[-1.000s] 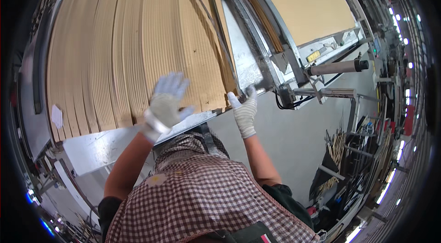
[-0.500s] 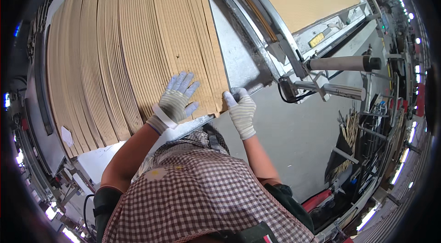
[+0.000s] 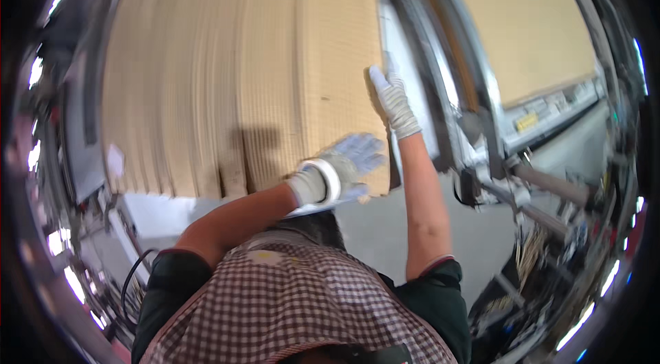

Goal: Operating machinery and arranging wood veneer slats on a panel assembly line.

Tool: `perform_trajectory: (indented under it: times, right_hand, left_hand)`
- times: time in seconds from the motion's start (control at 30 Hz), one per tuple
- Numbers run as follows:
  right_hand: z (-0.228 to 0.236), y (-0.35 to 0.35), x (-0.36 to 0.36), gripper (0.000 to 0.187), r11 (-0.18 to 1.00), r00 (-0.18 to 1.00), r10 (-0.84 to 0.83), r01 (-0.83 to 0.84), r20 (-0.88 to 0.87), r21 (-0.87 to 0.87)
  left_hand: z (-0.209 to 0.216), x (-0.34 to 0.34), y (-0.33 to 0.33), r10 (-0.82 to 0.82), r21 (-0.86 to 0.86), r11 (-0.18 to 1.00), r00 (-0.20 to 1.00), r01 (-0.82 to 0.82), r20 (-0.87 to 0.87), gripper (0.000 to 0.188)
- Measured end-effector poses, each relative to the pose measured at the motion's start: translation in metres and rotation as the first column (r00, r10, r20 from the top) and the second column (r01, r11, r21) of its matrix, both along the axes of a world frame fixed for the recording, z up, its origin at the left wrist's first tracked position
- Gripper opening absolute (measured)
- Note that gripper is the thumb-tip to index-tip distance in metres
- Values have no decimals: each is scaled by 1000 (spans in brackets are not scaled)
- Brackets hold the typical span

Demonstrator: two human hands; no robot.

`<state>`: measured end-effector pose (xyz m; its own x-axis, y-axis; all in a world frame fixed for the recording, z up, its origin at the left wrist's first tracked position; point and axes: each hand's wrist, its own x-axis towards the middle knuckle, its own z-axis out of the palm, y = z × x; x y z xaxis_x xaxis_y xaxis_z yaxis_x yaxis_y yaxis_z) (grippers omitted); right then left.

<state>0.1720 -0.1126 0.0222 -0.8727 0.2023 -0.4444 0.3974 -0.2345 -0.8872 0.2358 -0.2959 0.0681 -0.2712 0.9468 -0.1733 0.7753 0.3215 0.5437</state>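
My left hand [image 3: 347, 163], in a pale work glove, lies with its fingers spread over the near right corner of a large stack of brown corrugated cardboard sheets [image 3: 268, 75]. A white ring [image 3: 328, 180], like a roll of tape, sits around that wrist. Farther up, my gloved right hand [image 3: 394, 101] is at the stack's right edge. Its thumb points up at the cardboard side, and its stretched fingers lie beyond the edge, partly blurred. I see no sheet lifted away from the stack.
A curved metal machine rail [image 3: 474, 41] runs along the stack's right side, with a flat brown sheet [image 3: 522, 27] beyond it. Rollers [image 3: 550, 182] stick out at the right. A yellow block [image 3: 526, 122] rests on the machine ledge. Grey floor [image 3: 375, 230] shows below.
My left hand has slid right to the stack's corner. My right hand has moved up along the right edge, its arm reaching farther. The view has shifted, so the stack sits farther right.
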Motion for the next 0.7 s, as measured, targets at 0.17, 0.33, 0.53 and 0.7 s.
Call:
perform_trajectory:
  times: [0.17, 0.33, 0.53, 0.7]
  right_hand:
    - [-16, -16, -16, 63, 969, 924, 88, 7, -371, 248]
    - [19, -46, -18, 69, 856, 981, 185, -192, 61, 480]
    - [55, -82, -14, 63, -63, 937, 339, 113, -85, 992]
    - [118, -284, -12, 68, 38, 781, 589, 231, -209, 972]
  left_hand:
    - [-12, -2, -17, 25, 127, 992, 998, -18, -54, 71]
    - [-7, 15, -64, 91, 464, 880, 995, -103, 49, 69]
    - [98, -24, -281, 380, 756, 579, 922, -304, 80, 45]
    - [70, -69, -605, 998, 579, 30, -3, -815, -55, 41]
